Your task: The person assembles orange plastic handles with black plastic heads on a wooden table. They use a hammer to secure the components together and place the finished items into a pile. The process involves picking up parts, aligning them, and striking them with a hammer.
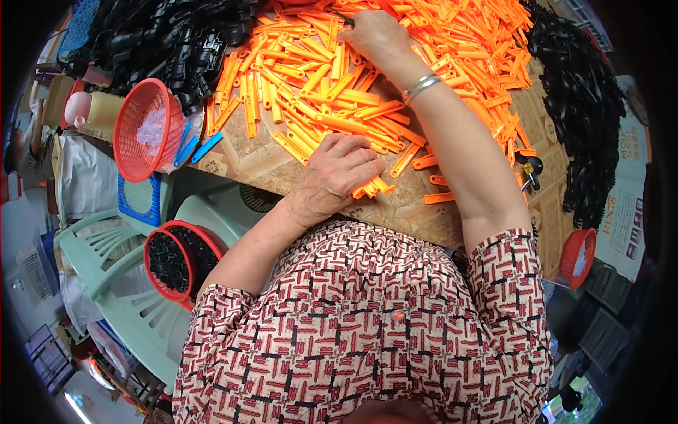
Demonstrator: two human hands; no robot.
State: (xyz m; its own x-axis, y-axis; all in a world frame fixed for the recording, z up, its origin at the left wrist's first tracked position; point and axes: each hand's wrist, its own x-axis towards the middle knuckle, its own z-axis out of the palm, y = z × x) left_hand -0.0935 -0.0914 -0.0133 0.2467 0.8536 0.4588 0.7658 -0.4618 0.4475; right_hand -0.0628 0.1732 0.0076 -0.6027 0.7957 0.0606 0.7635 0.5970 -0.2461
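My left hand (342,167) is at the near table edge, its fingers curled over several narrow orange plastic pieces (373,189), whose ends stick out below the palm. Farther off, my right hand (376,37) reaches over the big heap of orange plastic pieces (314,85). Its fingers are bent together around a small dark thing (346,21), too little of which shows to name. Each orange piece is long and slim, some with a hole near one end. A metal bracelet (421,86) circles my right wrist.
Black plastic parts (169,42) are heaped at the far left, more black parts (583,106) at the right. A red basket (127,134) with clear bits overhangs the left edge, near blue strips (206,147). A green chair (134,304) bears a red basket (150,244) of black pieces.
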